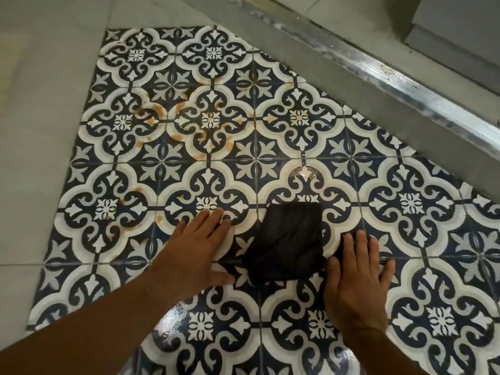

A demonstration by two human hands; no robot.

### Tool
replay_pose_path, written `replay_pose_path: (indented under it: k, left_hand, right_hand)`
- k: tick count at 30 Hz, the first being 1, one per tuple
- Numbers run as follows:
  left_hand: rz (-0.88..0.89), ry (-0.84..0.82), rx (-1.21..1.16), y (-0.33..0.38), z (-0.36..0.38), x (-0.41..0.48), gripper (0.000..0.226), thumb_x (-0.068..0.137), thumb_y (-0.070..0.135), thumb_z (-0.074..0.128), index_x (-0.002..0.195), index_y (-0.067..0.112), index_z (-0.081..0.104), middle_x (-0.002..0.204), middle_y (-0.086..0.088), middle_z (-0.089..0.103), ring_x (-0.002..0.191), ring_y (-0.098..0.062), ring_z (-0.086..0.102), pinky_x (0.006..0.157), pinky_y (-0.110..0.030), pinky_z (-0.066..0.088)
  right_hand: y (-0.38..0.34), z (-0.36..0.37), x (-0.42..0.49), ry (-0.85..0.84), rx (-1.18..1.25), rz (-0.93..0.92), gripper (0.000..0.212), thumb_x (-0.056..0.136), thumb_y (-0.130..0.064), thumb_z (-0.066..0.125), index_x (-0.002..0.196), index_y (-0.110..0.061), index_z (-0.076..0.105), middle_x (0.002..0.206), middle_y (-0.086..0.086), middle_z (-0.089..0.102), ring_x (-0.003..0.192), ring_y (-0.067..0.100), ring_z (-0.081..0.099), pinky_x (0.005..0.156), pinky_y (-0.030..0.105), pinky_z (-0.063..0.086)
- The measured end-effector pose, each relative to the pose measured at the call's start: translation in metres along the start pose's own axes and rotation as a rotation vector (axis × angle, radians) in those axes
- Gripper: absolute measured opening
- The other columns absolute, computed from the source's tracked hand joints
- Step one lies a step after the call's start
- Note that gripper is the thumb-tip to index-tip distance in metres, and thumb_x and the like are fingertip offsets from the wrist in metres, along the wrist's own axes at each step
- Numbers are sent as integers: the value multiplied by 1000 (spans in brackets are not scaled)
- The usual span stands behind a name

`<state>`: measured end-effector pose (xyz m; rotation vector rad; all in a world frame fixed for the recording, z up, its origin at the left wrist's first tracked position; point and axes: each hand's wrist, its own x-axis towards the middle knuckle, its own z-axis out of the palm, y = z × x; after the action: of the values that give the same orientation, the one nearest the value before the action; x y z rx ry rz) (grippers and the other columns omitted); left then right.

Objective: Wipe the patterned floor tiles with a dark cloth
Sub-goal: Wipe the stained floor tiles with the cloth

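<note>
Surface: patterned floor tiles [411,204], dark blue and white scrollwork, laid in a wedge-shaped area that widens toward the near edge of the view.
Dark cloth [289,242]: folded into a compact, roughly square pad; lies flat on the patterned floor tiles near the centre of the view, between the 2 hands.
Left hand [197,247]: palm down on the tiles, just left of the dark cloth; 4 fingers straight and close together, pointing away from the body; thumb stretched toward the cloth's near left corner.
Left grip: wide and flat, holds nothing; thumb-to-cloth contact cannot be told.
Right hand [357,282]: palm down on the tiles, just right of the cloth's near right corner; fingers straight and spread.
Right grip: wide and flat, holds nothing; thumb just beside the cloth edge, contact cannot be told.
Stains [158,110]: orange-brown marks, scattered over the tiles beyond and left of the left hand.
Wet sheen [173,318]: bright glare on the tiles beside the left forearm.
Water spot [304,170]: small glossy patch on the tiles, just beyond the cloth.
Plain floor [40,104]: light grey, borders the patterned area on the left.
Grey strip [338,77]: runs diagonally along the far right edge of the patterned area.
Metal rail [405,85]: shiny, parallel to the grey strip, on its far side.
</note>
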<state>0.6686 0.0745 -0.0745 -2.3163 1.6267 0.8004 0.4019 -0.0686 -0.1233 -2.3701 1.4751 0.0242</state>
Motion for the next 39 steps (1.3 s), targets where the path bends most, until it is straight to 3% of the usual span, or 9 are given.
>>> replay_pose_path:
  k: [5,11,19,23,25,28,31,35,39]
  left_hand:
    - [-63,-33,-18,15,-7,3,115,77,63,66,153,20,-8,162,-2,-18,148,-25,-16,119,-49,13]
    - [-107,-69,38,23,-10,10,119,72,64,70,151,20,-8,161,-5,-16,148,-32,-11,111,-62,27]
    - [-64,-170,67,19,-14,24,129,68,65,73,149,31,-21,156,-6,-32,145,-34,-22,109,-69,22]
    - [-71,-199,57,17,-11,28,131,67,65,74,148,31,-23,155,-5,-35,144,-35,-24,109,-70,20]
    - [-76,-212,46,16,-9,29,132,67,64,75,147,32,-24,154,-4,-37,144,-34,-26,109,-71,19]
    - [-81,-225,43,15,-8,31,132,68,63,75,146,34,-26,152,-3,-40,142,-33,-29,109,-71,18]
    - [-88,-253,23,15,-10,32,131,68,62,76,147,34,-25,151,-1,-42,142,-31,-31,109,-72,17]
    - [-87,-273,-24,15,-13,31,130,69,58,77,147,36,-24,151,2,-43,141,-28,-33,110,-73,13]
    - [-85,-260,-69,15,-14,29,127,71,55,77,147,38,-24,150,4,-44,140,-26,-35,110,-71,10]
  right_hand:
    - [0,2,-1,27,24,-2,66,97,-51,12,153,-17,18,160,-3,2,150,14,-9,119,48,-12]
    - [0,0,-1,43,39,-2,72,96,-57,20,152,-13,30,163,2,15,150,12,-7,120,47,-10]
    - [-5,-8,-1,41,117,23,90,86,-76,14,150,-17,33,163,-1,17,150,9,-5,119,43,-12]
    - [-35,-21,8,143,364,173,78,83,-72,33,138,-20,49,150,0,43,144,17,26,120,55,6]
    - [-69,-20,13,181,415,127,67,85,-67,40,136,-24,46,143,-4,44,139,19,33,117,59,17]
    - [-114,-1,17,24,289,-2,78,87,-68,36,152,-28,22,162,-4,17,150,19,0,119,47,-9]
    - [-117,16,18,-39,35,-52,81,89,-73,14,156,-30,-2,163,-4,-13,144,15,-28,111,41,-27]
    - [-76,10,21,-66,-33,-147,76,90,-71,9,154,-32,1,161,-8,-10,147,17,-21,115,50,-17]
    - [-34,-15,73,-79,-68,35,75,92,-65,14,155,-29,-2,165,-3,-8,148,19,-17,117,55,-11]
